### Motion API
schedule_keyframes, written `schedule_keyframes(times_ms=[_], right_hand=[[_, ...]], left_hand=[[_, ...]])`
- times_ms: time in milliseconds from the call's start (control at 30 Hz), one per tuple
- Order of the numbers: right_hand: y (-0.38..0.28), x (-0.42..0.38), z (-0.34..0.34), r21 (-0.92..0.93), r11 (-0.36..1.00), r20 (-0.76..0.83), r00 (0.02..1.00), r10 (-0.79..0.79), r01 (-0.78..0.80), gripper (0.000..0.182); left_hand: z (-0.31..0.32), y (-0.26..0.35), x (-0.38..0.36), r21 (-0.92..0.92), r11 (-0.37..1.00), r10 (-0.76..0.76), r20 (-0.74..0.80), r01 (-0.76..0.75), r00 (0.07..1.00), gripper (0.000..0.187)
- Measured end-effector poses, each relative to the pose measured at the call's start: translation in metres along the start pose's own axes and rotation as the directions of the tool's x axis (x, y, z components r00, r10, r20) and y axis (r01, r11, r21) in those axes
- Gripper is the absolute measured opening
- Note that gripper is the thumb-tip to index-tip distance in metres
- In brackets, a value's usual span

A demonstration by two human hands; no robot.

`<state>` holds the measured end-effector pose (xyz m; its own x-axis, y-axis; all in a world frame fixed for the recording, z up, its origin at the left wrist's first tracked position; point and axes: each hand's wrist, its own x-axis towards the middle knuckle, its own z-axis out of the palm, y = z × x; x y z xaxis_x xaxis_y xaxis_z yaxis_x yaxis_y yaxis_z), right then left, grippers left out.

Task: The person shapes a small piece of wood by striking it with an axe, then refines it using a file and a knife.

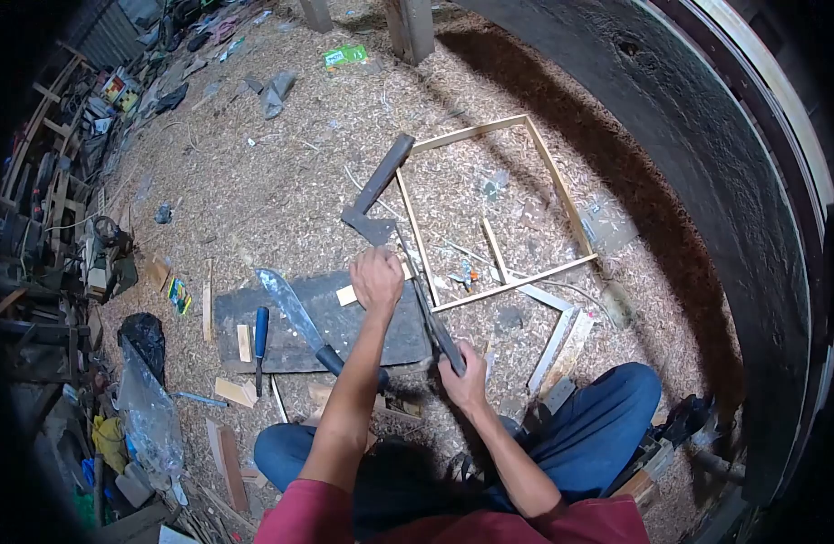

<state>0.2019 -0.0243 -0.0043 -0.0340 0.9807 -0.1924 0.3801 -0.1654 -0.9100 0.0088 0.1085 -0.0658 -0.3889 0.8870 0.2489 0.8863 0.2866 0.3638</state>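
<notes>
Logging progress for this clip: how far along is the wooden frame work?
Done: the square wooden frame lies assembled on the shavings. In hand: the left hand steadies a small wood piece on the dark board; the right hand grips a long tool. Left: loose strips lie unused.

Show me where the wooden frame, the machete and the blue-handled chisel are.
wooden frame [469, 134]: head view, on its far top strip.
machete [288, 304]: head view, middle of the blade.
blue-handled chisel [261, 325]: head view, on the blue handle.

Workshop floor [254, 181] under wood shavings

On it lie a dark board [363, 322] (bearing a machete [295, 317] and blue-handled chisel [260, 334]), a square wooden frame [562, 195], an adze [376, 190] and offcuts.
</notes>
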Motion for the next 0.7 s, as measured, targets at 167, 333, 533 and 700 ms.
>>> schedule_keyframes(times_ms=[167, 333, 533, 700], right_hand=[[-0.026, 0.019, 0.005, 0.038, 0.999, 0.004, 0.999, 0.036, -0.036, 0.014], [-0.016, 0.021, 0.004, 0.081, 0.996, -0.033, 0.999, -0.039, 0.042, 0.013], [-0.013, -0.013, -0.005, 0.062, 0.996, -0.014, 0.998, 0.059, -0.058, 0.013], [-0.024, 0.033, 0.007, 0.012, 1.000, -0.021, 1.000, -0.014, 0.014, 0.014]], left_hand=[[0.000, -0.001, 0.000, -0.030, 0.997, 0.070, 0.004, -0.070, 0.998, 0.018], [-0.002, 0.001, 0.001, -0.016, 0.999, 0.040, 0.017, -0.040, 0.999, 0.017], [-0.001, 0.001, 0.004, -0.014, 1.000, 0.024, 0.075, -0.023, 0.997, 0.017], [0.000, 0.001, 0.005, -0.049, 0.998, 0.042, 0.059, -0.040, 0.997, 0.016]])
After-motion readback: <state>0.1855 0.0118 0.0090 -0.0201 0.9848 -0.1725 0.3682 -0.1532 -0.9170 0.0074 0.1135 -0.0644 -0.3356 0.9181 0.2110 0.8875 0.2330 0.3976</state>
